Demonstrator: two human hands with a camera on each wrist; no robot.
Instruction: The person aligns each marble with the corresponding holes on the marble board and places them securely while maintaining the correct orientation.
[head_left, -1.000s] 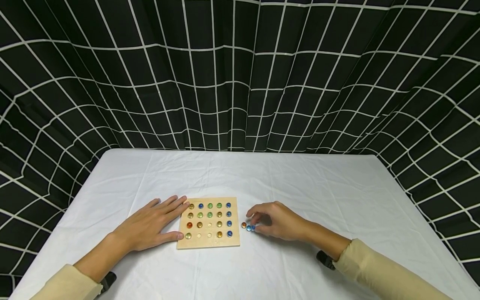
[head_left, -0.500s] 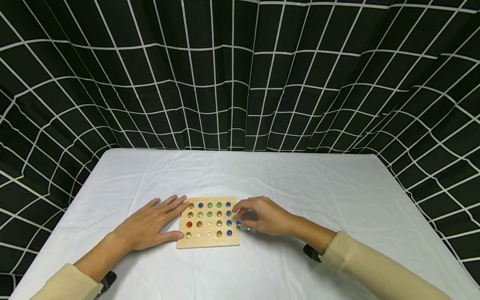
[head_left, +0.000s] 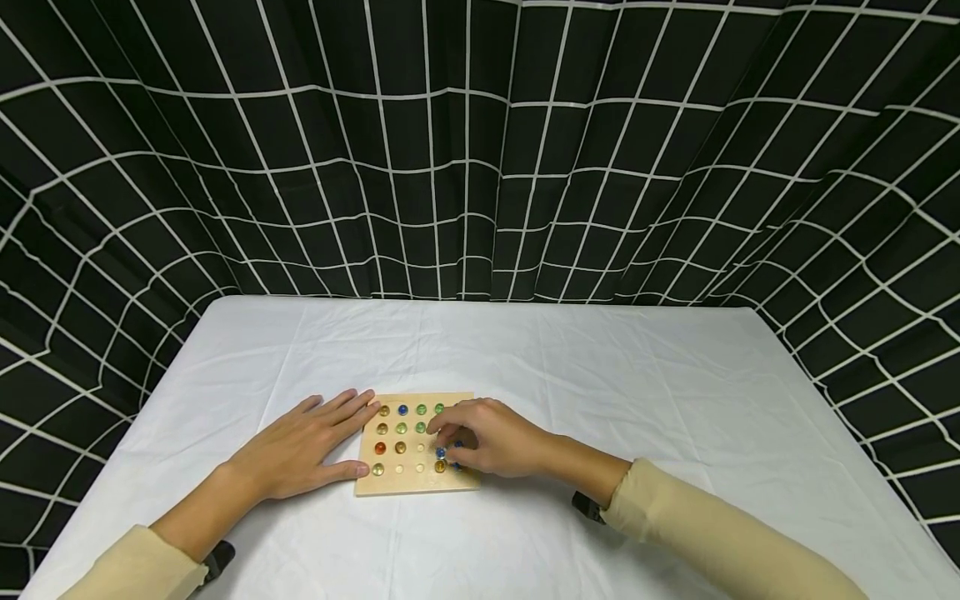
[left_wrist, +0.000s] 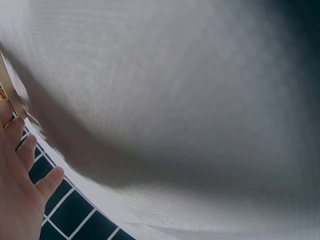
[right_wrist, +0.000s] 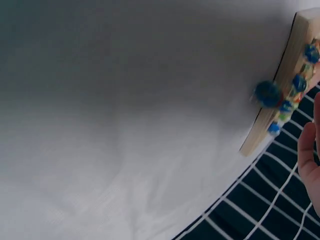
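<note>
My left hand (head_left: 303,450) lies flat with spread fingers, its fingertips and thumb on the left edge of a wooden peg board (head_left: 408,487). Green, amber, orange and blue glass marbles sit in rows on this board. Over its right half, my right hand (head_left: 498,440) pinches a blue marble (head_left: 440,452) between curled fingers and thumb. The right hand covers much of the right column, where an amber marble (head_left: 440,467) shows just below the fingertips. In the right wrist view, a blurred blue marble (right_wrist: 268,94) with a reddish patch overlaps the board's side edge.
A white cloth (head_left: 600,375) covers the table around the board. Behind and on both sides hangs a black curtain (head_left: 480,196) with a white grid. Three vacant spots (head_left: 399,469) show in the board's lower middle.
My right hand has moved left from the loose marbles beside the board to over the board's right half, carrying a blue marble. My left hand has stayed put.
</note>
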